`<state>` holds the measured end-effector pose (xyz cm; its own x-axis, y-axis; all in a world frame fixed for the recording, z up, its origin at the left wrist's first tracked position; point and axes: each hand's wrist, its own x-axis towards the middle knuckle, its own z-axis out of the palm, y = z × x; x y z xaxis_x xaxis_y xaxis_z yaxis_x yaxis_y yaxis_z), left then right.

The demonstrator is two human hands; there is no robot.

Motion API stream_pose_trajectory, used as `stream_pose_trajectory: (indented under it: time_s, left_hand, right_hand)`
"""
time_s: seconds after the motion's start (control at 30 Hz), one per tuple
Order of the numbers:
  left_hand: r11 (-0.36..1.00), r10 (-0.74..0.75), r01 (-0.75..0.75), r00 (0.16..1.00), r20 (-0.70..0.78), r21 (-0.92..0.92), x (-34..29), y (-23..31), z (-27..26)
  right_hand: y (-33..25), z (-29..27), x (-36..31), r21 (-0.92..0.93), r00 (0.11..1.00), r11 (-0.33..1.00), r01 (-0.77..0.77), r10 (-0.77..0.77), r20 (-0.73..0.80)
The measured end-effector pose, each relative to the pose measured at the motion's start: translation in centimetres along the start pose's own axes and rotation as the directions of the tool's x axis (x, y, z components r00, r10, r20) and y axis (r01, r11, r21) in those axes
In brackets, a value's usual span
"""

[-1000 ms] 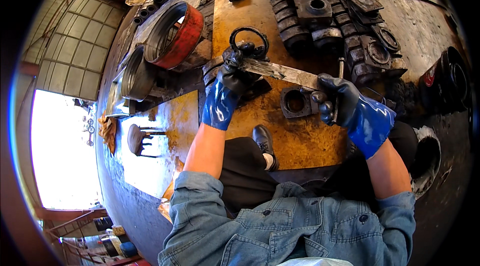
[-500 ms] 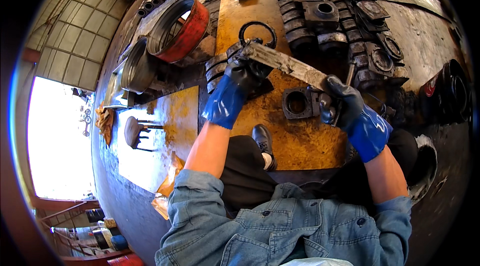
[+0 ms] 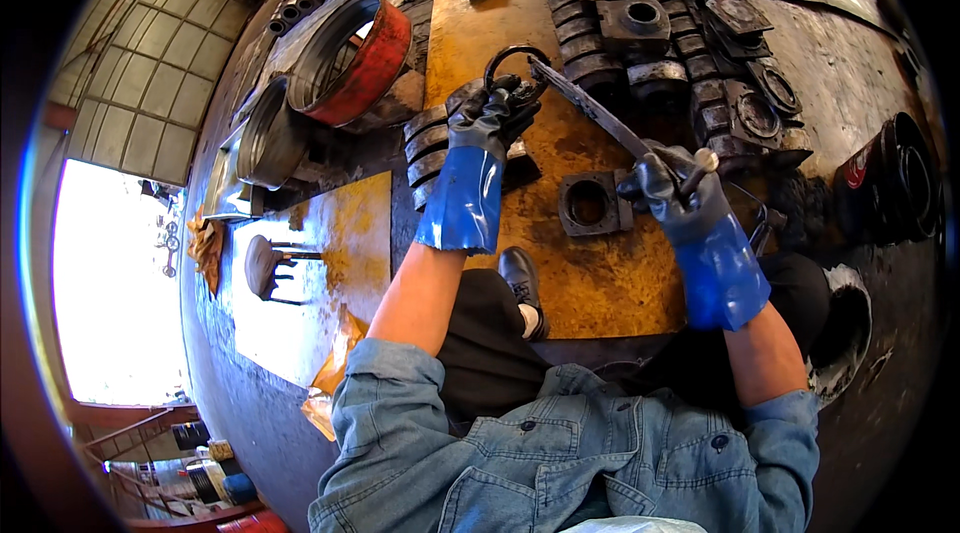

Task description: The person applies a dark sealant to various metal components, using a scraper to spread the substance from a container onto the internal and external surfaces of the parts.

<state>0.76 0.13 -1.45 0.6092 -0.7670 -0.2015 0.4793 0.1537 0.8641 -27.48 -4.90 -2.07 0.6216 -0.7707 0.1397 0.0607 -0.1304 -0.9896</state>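
Observation:
My left hand (image 3: 487,116), in a blue and black glove, is closed round the lower part of a dark ring (image 3: 517,49). A long, flat metal strip (image 3: 592,109) extends from my right hand (image 3: 672,191), gloved the same way and closed on the strip's near end. Its far tip meets or overlaps the ring's right side; contact is unclear. A short rod with a pale rounded end (image 3: 704,161) sticks up at my right hand; its lower part is hidden. Below the strip lies a dark square block with a round hole (image 3: 618,220).
Stacked dark cylindrical parts (image 3: 575,38) and flat holed plates (image 3: 637,21) stand ahead to the right. Curved dark parts (image 3: 427,143) lie beside my left hand. A large red ring (image 3: 372,73) stands far left, a stool (image 3: 263,266) nearer. A black bucket (image 3: 880,183) is at right.
The strip has turned from its broad face to nearly edge-on, and its far tip has shifted right, away from my left fingers. My right hand has rolled over and moved slightly left.

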Motion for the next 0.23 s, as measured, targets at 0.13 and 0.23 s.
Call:
stream_pose_trajectory:
  time_s: [0.13,0.23]
  left_hand:
    - [0.991,0.109,-0.11,0.994,0.02,0.08,0.1,-1.4,0.2]
    - [0.993,0.121,-0.121,0.993,0.001,-0.013,1.0,-2.2,-0.5]
  right_hand:
    - [1.8,0.7,0.0,-0.344,0.932,0.887,0.307,-0.353,-0.079]
    - [1.5,1.2,-0.1,-0.483,0.909,0.812,0.329,-0.41,-0.069]
